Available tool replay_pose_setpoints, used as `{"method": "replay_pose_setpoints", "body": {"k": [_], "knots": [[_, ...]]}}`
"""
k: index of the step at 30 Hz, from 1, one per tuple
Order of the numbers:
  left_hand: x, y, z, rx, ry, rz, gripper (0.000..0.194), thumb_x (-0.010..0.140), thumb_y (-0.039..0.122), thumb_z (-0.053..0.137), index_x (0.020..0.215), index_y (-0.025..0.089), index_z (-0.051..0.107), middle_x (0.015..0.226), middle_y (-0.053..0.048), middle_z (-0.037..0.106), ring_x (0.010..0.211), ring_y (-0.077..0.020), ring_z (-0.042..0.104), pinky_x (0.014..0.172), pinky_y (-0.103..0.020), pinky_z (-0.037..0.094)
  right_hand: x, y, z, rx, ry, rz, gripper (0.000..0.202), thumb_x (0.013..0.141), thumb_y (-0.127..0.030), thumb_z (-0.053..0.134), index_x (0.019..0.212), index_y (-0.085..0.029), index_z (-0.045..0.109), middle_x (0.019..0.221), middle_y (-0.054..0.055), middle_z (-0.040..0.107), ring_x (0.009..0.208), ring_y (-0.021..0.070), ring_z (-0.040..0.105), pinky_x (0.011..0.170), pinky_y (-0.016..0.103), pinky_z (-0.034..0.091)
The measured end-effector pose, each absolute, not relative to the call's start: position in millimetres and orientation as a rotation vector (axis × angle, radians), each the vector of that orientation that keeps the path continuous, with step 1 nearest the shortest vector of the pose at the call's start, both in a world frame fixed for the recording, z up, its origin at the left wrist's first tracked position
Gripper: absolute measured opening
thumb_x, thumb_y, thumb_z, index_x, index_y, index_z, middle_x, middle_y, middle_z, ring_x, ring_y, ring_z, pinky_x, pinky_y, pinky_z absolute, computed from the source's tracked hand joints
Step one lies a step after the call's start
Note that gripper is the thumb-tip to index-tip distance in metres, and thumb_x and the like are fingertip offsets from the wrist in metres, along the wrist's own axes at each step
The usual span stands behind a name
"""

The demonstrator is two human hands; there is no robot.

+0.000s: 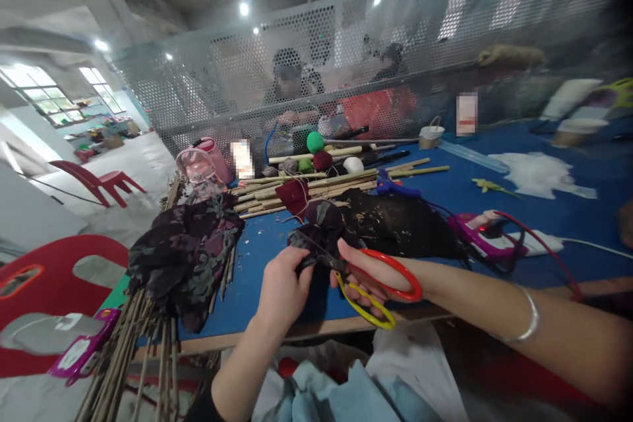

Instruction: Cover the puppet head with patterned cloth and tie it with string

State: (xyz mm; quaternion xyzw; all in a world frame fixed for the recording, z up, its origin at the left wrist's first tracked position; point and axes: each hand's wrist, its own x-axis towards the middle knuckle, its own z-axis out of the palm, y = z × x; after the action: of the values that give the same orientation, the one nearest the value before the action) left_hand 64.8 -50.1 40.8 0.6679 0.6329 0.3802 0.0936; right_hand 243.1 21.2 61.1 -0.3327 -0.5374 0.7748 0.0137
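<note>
The scissors (pixel 399 263) were at the near edge of the blue desk (pixel 262 237), and the right hand (pixel 368 271) had its fingers hooked through their red and yellow handles, which stood spread apart. Just left of the scissors, the left hand (pixel 284 283) had thumb and fingers pinched together on the dark patterned cloth (pixel 324 217), whose gathered folds bulged up just beyond the scissors. The blades were lost against this dark stuff, so how far they were parted could not be told. That seemed the main hazard: with the left fingers so near and the edges hidden, a careless squeeze might have nipped a fingertip or cut through a fold not meant for it. If the left pinch slackened, the cloth could have bunched between the blades. Farther off, beyond the scissors, lay a black cloth (pixel 400 217) strewn with pale scraps, with a blue glue gun (pixel 395 186) behind it; a wide sweep of the right arm might have dragged either. Right of the scissors, the red cable (pixel 537 232) by the purple box (pixel 487 241) could have snagged the forearm.
</note>
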Motion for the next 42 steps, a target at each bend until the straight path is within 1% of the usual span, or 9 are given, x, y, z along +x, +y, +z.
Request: {"method": "replay_pose_setpoints", "body": {"k": [3, 8, 12, 18, 24, 27, 34, 39, 42], "knots": [[64.7, -54.6, 30.2, 1.938, 1.861, 1.207, 0.013, 0.081, 0.014, 0.054, 0.086, 0.018, 0.065, 0.084, -0.004, 0.068, 0.077, -0.0149, 0.061, 0.071, -0.025, 0.047, 246.8, 18.9, 54.6, -1.053, -1.612, 2.406, 0.071, 0.075, -0.079, 0.023, 0.085, -0.015, 0.054, 0.054, -0.004, 0.040, 0.039, 0.0049, 0.033, 0.035, 0.015, 0.031], [60.9, -55.0, 25.8, 2.089, 1.801, 1.175, 0.018, 0.081, 0.010, 0.050, 0.091, 0.017, 0.063, 0.089, -0.006, 0.066, 0.081, -0.0146, 0.061, 0.075, -0.024, 0.047, 244.3, 13.3, 51.1, -1.255, -1.506, 2.394, 0.070, 0.073, -0.081, 0.025, 0.080, -0.016, 0.052, 0.051, -0.007, 0.034, 0.036, 0.0028, 0.025, 0.030, 0.013, 0.023], [61.9, -54.6, 22.9, 2.107, 1.787, 1.135, 0.018, 0.082, 0.010, 0.048, 0.091, 0.017, 0.062, 0.087, -0.007, 0.065, 0.080, -0.0160, 0.060, 0.073, -0.026, 0.047, 242.3, 12.3, 48.0, -1.305, -1.511, 2.415, 0.068, 0.073, -0.080, 0.027, 0.081, -0.017, 0.051, 0.048, -0.008, 0.032, 0.034, 0.0027, 0.023, 0.029, 0.013, 0.023], [69.0, -58.1, 19.8, 1.980, 1.619, 1.243, 0.019, 0.081, 0.007, 0.048, 0.085, 0.018, 0.063, 0.082, -0.004, 0.064, 0.076, -0.0139, 0.059, 0.071, -0.024, 0.046, 232.2, 12.9, 48.2, -1.220, -1.732, 2.255, 0.070, 0.069, -0.083, 0.027, 0.081, -0.018, 0.050, 0.047, -0.007, 0.035, 0.035, 0.0055, 0.031, 0.033, 0.017, 0.030], [63.7, -54.8, 20.9, 1.828, 1.628, 1.332, 0.015, 0.081, 0.012, 0.052, 0.085, 0.018, 0.065, 0.082, -0.004, 0.067, 0.077, -0.0150, 0.061, 0.071, -0.025, 0.046, 227.7, 9.1, 52.8, -1.188, -1.909, 1.995, 0.066, 0.073, -0.079, 0.029, 0.075, -0.017, 0.052, 0.046, -0.008, 0.032, 0.035, 0.0032, 0.022, 0.031, 0.015, 0.018], [62.9, -54.3, 20.9, 1.759, 1.625, 1.366, 0.014, 0.080, 0.013, 0.053, 0.084, 0.018, 0.066, 0.082, -0.004, 0.068, 0.076, -0.0148, 0.061, 0.071, -0.025, 0.046, 228.5, 12.6, 53.4, -1.232, -1.954, 1.951, 0.067, 0.074, -0.079, 0.029, 0.073, -0.017, 0.052, 0.045, -0.007, 0.033, 0.034, 0.0034, 0.022, 0.030, 0.016, 0.020], [69.3, -59.8, 21.3, 1.777, 1.503, 1.296, 0.017, 0.080, 0.010, 0.050, 0.083, 0.018, 0.066, 0.080, -0.003, 0.067, 0.075, -0.0142, 0.060, 0.069, -0.024, 0.045, 219.2, 26.8, 51.9, -1.301, -2.053, 2.096, 0.071, 0.068, -0.085, 0.023, 0.047, -0.019, 0.037, 0.039, -0.003, 0.034, 0.033, 0.0073, 0.032, 0.033, 0.023, 0.031], [77.3, -64.3, 18.7, 1.803, 1.414, 1.233, 0.023, 0.074, 0.003, 0.050, 0.081, 0.019, 0.065, 0.080, -0.002, 0.067, 0.075, -0.0139, 0.060, 0.071, -0.024, 0.046, 214.7, 27.7, 50.2, -1.327, -2.106, 1.743, 0.071, 0.073, -0.081, 0.023, 0.042, -0.019, 0.035, 0.032, -0.003, 0.029, 0.028, 0.0072, 0.028, 0.030, 0.022, 0.022], [74.4, -64.0, 15.1, 1.685, 1.560, 1.335, 0.018, 0.078, 0.008, 0.047, 0.084, 0.019, 0.061, 0.078, -0.002, 0.065, 0.073, -0.0141, 0.059, 0.069, -0.024, 0.045, 216.2, 27.4, 50.8, -1.264, -2.107, 1.723, 0.068, 0.075, -0.078, 0.025, 0.047, -0.018, 0.040, 0.032, -0.005, 0.029, 0.028, 0.0060, 0.026, 0.030, 0.020, 0.019]]}}
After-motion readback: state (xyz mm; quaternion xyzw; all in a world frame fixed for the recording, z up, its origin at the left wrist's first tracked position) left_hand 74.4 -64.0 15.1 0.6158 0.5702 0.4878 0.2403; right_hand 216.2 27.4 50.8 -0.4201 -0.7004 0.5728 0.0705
